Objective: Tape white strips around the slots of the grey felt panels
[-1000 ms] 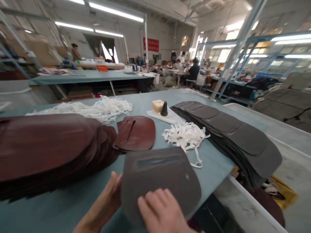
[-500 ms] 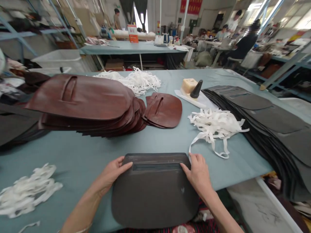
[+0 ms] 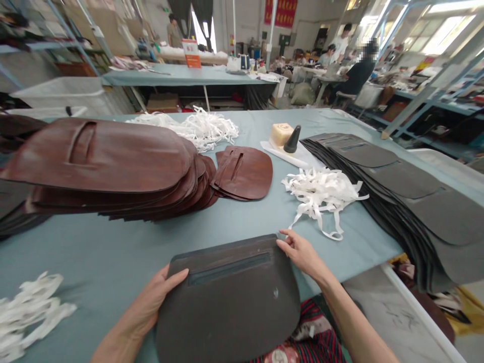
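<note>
A dark grey leather panel [image 3: 230, 307] with rounded lower corners and a long slot near its top edge lies tilted at the table's front edge. My left hand [image 3: 161, 290] grips its upper left side, thumb on top and fingers underneath. At the panel's top right corner, my right hand [image 3: 297, 249] is pinched, with the thumb and forefinger close together. A white strip runs from beside those fingertips to a tangle of white strips [image 3: 321, 186]. Whether the fingers hold the strip or the panel's corner is too small to tell.
Brown leather panels [image 3: 113, 156] are stacked at left, with a smaller brown pile [image 3: 249, 174] beside them. Grey panels [image 3: 408, 186] fan out at right. A yellowish block [image 3: 282, 135] and black cone [image 3: 292, 140] stand behind. More white strips [image 3: 36, 312] lie at front left.
The panel has turned, its left side now lower and its right side higher. My left hand has moved left and down with it. My right hand has shifted to the top right corner. The view has swung right.
</note>
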Tool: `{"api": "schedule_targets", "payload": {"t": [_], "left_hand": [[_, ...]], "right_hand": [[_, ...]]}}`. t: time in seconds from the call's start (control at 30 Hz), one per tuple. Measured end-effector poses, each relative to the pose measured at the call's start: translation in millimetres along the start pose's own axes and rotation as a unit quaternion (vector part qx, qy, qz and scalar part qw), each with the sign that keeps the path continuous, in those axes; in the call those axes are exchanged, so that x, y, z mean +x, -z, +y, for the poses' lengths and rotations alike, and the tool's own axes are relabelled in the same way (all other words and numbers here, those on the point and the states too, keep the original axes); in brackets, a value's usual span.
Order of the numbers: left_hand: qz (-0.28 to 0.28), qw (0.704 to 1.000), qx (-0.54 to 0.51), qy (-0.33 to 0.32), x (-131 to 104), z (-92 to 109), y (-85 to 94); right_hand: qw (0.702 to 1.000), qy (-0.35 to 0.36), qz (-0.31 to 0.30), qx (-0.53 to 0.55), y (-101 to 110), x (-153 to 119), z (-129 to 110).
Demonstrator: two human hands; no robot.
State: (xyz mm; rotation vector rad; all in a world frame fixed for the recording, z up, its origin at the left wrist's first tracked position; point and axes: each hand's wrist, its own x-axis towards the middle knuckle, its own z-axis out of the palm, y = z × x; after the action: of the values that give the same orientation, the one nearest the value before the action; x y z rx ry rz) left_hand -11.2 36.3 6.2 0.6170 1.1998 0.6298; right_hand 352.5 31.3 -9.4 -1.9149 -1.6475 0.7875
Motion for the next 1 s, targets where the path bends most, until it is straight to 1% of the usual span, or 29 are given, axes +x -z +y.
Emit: {"api": "schedule_targets", "payload": {"t": [0.03, 0.07, 0.1, 0.17, 0.2, 0.23, 0.27, 0.3, 0.37, 0.43, 0.47, 0.5, 0.53, 0.57, 0.6, 0.63, 0.67, 0.7, 0.8, 0.9, 0.93, 0.97, 1.0], "left_hand": [[0.003, 1.000, -0.001, 0.000, 0, 0, 0.6], [0.005, 1.000, -0.001, 0.000, -1, -1, 1.2], [0.008, 1.000, -0.003, 0.000, -1, -1, 1.8], [0.009, 1.000, -0.009, -0.004, -2, -2, 2.4], [0.009, 1.000, -0.012, -0.007, -3, -3, 2.5], [0.008, 1.000, -0.013, -0.009, -3, -4, 2.3], [0.006, 1.000, -0.015, -0.010, -3, -4, 2.0], [0.005, 1.000, -0.016, -0.011, -3, -5, 1.7], [0.002, 1.000, -0.018, -0.013, -4, -6, 1.3], [0.003, 1.000, -0.022, -0.012, -4, -7, 1.6], [0.004, 1.000, -0.026, -0.011, -5, -7, 1.9], [0.003, 0.999, -0.032, -0.011, -6, -7, 2.3], [0.003, 0.999, -0.041, -0.013, -6, -7, 2.7], [0.001, 0.998, -0.052, -0.019, -7, -8, 2.8], [-0.002, 0.998, -0.065, -0.026, -8, -8, 2.8], [-0.007, 0.996, -0.078, -0.034, -9, -8, 2.6], [-0.014, 0.995, -0.092, -0.042, -10, -9, 2.4], [-0.023, 0.993, -0.108, -0.048, -11, -10, 2.3], [-0.058, 0.982, -0.172, -0.052, -11, -18, 3.2], [-0.115, 0.962, -0.245, -0.042, -11, -29, 6.7], [-0.134, 0.956, -0.257, -0.039, -12, -31, 8.3], [-0.148, 0.953, -0.262, -0.038, -12, -33, 10.1], [-0.158, 0.952, -0.260, -0.038, -13, -34, 11.9]], "right_hand": [[0.999, -0.007, 0.004, -0.041, 8, 7, 2], [0.996, -0.018, 0.025, -0.082, 17, 13, 4], [0.990, -0.036, 0.062, -0.125, 27, 18, 5], [0.963, -0.086, 0.147, -0.210, 43, 23, 5], [0.944, -0.116, 0.178, -0.252, 47, 23, 3], [0.930, -0.139, 0.190, -0.283, 47, 20, 0], [0.927, -0.147, 0.178, -0.294, 42, 16, -3], [0.938, -0.135, 0.146, -0.282, 34, 11, -6], [0.968, -0.068, 0.086, -0.226, 10, -1, -14], [0.986, -0.009, 0.071, -0.153, -13, -11, -21], [0.992, -0.005, 0.068, -0.102, -21, -16, -24], [0.998, -0.018, 0.056, -0.033, -24, -19, -28], [0.997, -0.042, 0.023, 0.056, -24, -22, -32], [0.985, -0.067, -0.032, 0.157, -20, -24, -36], [0.959, -0.088, -0.093, 0.254, -14, -25, -39], [0.925, -0.104, -0.146, 0.333, -8, -25, -42], [0.894, -0.117, -0.187, 0.390, -3, -24, -44], [0.869, -0.130, -0.212, 0.427, 1, -23, -45], [0.824, -0.172, -0.243, 0.481, 3, -17, -44], [0.786, -0.196, -0.275, 0.517, -1, -15, -37], [0.781, -0.199, -0.277, 0.523, -1, -16, -34], [0.782, -0.201, -0.274, 0.522, -2, -17, -29], [0.792, -0.203, -0.265, 0.512, -2, -19, -24]]}}
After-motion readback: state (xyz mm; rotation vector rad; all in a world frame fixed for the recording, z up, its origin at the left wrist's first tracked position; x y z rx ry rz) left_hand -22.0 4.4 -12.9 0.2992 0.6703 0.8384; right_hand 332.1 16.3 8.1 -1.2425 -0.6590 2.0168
